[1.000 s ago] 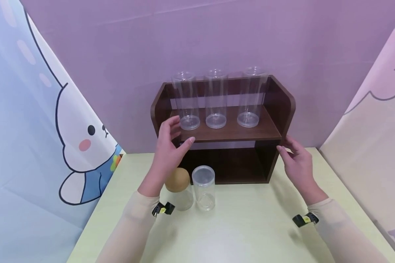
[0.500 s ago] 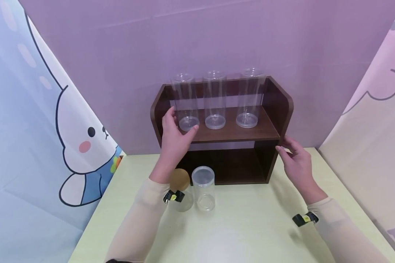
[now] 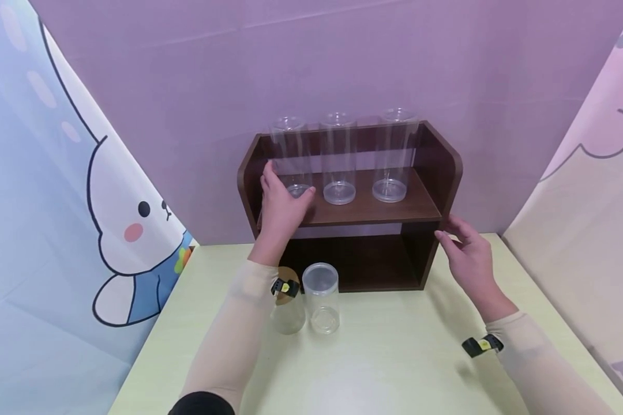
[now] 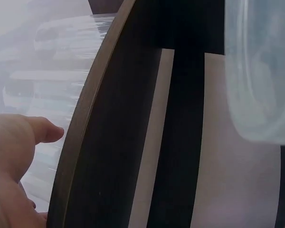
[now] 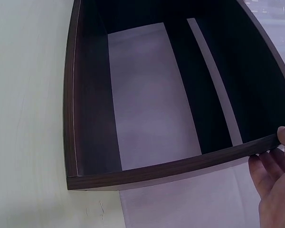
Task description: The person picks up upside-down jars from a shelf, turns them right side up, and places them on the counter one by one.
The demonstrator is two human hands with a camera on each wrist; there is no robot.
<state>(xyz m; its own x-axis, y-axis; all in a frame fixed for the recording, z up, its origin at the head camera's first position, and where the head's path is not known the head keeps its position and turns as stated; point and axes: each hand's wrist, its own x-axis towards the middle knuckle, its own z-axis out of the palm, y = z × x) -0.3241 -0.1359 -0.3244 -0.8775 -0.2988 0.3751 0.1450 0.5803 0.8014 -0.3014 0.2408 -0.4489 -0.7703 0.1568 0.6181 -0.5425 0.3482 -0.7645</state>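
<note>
A dark brown two-tier shelf (image 3: 374,214) stands on the table. On its upper board are three tall clear jars, upright in a row. My left hand (image 3: 282,212) curls round the lower part of the left tall jar (image 3: 291,144), fingers on its left side and thumb across the right front. The middle tall jar (image 3: 338,153) and right tall jar (image 3: 393,153) stand untouched. At the shelf's right side panel, my right hand (image 3: 469,259) pinches the edge; in the right wrist view the thumb and fingers (image 5: 266,175) lie on opposite sides of the board (image 5: 218,156).
Before the shelf stand two short jars on the pale table (image 3: 389,351): one with a tan lid (image 3: 286,274), partly behind my left wrist, and one with a clear lid (image 3: 321,278). A purple cloth (image 3: 337,57) hangs behind, with printed cloths on both sides.
My left hand has moved up and right from the shelf's left front onto the left tall jar, and its forearm now covers part of the tan-lidded jar. My right hand has stayed at the shelf's side.
</note>
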